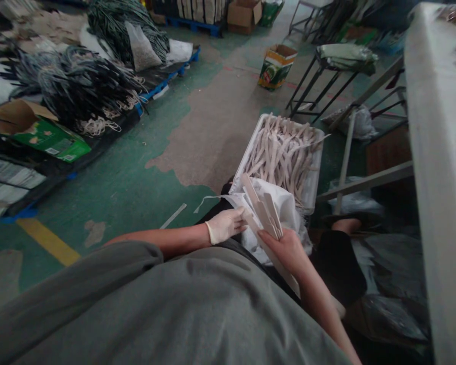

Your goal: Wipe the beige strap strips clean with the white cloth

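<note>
My right hand [287,249] is closed around a fanned bundle of flat beige strips [264,205], their ends sticking up and one long strip running down below the hand. My left hand [226,224], in a pale thin glove, has its fingers together at the near edge of that bundle, the fingertips on a strip. Under both hands a white cloth or bag [289,203] lies across my lap. Just beyond it, a white plastic crate [243,158] holds a heap of similar long beige strips [277,152].
A pale-topped table [433,152] runs along my right. Ahead stand a green-yellow carton [276,68] and a dark metal stool [315,81] bearing a bagged stack. Pallets at left carry piles of dark cords [76,83] and an open green box [47,137].
</note>
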Motion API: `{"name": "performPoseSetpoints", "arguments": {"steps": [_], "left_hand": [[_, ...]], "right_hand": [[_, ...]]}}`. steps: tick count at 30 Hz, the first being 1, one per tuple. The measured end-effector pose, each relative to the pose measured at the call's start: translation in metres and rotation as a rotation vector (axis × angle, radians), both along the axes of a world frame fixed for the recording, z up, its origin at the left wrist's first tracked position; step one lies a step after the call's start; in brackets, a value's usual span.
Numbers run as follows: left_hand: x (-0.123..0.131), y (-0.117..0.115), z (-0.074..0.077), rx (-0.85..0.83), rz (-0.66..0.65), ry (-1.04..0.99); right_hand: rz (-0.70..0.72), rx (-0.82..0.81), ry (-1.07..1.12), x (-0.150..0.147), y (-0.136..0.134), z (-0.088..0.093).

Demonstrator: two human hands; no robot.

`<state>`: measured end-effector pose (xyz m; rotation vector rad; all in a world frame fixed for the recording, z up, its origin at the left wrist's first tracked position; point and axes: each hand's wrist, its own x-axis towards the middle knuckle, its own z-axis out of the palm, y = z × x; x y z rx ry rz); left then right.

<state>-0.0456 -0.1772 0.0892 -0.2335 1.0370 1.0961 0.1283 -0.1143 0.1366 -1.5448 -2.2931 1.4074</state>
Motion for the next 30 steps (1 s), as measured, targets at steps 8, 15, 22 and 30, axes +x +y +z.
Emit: {"name": "performPoseSetpoints", "arguments": {"steps": [8,15,22,30], "left_hand": [[0.013,0.002,0.0,0.067,-0.111,-0.031],[0.015,0.001,0.005,0.078,-0.123,0.011],[-0.01,0.011,0.001,0.058,-0.004,0.1],[0.015,0.005,0.01,0.066,-0.204,-0.035]], "right_hand": [[-0.055,0.036,0.001,0.005,-0.001,-0.001],[-0.02,0.052,-0.047,0.007,-0.005,0.002],[0.006,-0.13,0.057,0.018,-0.013,0.008],[-0.244,-0.173,0.222,0.007,-0.01,-0.001]]}}
